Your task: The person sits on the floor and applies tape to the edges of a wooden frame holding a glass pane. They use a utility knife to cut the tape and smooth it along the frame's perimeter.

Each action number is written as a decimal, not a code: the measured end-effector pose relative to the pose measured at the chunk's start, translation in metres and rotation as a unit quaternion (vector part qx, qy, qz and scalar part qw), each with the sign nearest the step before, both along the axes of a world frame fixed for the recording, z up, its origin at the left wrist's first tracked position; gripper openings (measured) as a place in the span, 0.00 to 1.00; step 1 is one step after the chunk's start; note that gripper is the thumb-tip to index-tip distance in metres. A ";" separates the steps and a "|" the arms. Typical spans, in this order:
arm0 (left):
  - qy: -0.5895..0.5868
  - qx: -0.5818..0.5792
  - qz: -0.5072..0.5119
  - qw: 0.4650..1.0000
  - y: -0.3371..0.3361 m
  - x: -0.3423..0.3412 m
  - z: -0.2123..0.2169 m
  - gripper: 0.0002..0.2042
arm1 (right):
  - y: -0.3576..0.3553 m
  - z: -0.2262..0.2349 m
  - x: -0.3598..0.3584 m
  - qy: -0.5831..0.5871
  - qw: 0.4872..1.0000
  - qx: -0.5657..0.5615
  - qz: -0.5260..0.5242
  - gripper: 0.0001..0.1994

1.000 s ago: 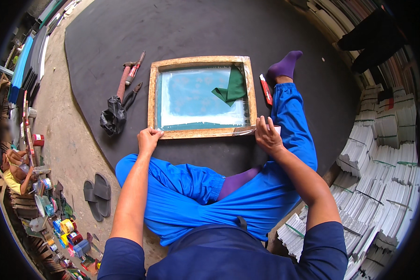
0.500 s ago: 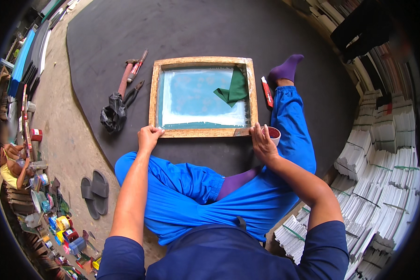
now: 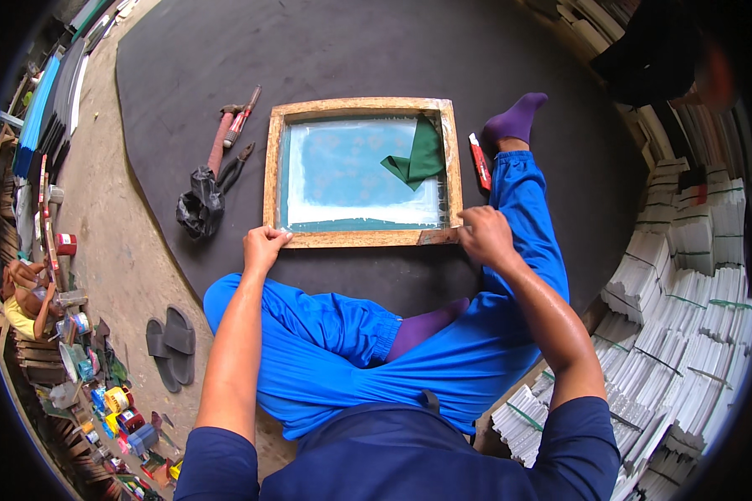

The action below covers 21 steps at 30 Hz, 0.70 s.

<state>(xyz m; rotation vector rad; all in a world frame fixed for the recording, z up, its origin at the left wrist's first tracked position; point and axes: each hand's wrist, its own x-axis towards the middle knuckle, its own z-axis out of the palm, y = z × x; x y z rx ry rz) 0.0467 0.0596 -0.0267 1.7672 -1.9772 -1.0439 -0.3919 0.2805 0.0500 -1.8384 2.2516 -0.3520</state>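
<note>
Right hand (image 3: 486,236) newly curled, cutter (image 3: 480,164) markings illegible

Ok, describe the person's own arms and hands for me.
Short, dark navy sleeves, with no markings visible, leave the forearms bare. The left hand and right hand are ungloved, with nothing worn on them that shows.

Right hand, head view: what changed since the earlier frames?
The right hand shifted slightly up from half a second ago, its fingers now curled, no longer flat, by the lower right corner of the wooden frame. The white-rimmed roll beside it is no longer visible; can't tell if released. Left hand stays at the lower left corner; green cloth unmoved.
</note>
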 end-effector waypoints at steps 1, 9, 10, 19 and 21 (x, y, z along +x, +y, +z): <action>-0.002 -0.002 -0.003 1.000 0.000 0.000 0.000 0.13 | -0.008 0.002 -0.009 -0.017 1.000 0.001 -0.023 0.12; 0.012 0.015 -0.002 1.000 -0.004 0.002 -0.007 0.14 | -0.061 -0.046 -0.070 0.041 0.982 -0.028 -0.184 0.25; 0.008 0.012 -0.005 1.000 -0.004 0.000 -0.004 0.14 | -0.067 -0.051 -0.074 0.039 0.980 0.004 -0.197 0.24; 0.006 0.024 0.009 1.000 -0.001 0.000 0.004 0.14 | -0.096 -0.073 -0.082 0.040 0.957 0.109 -0.264 0.15; -0.007 0.019 0.008 1.000 -0.002 0.000 0.003 0.15 | -0.098 -0.061 -0.080 0.018 0.941 0.110 -0.320 0.15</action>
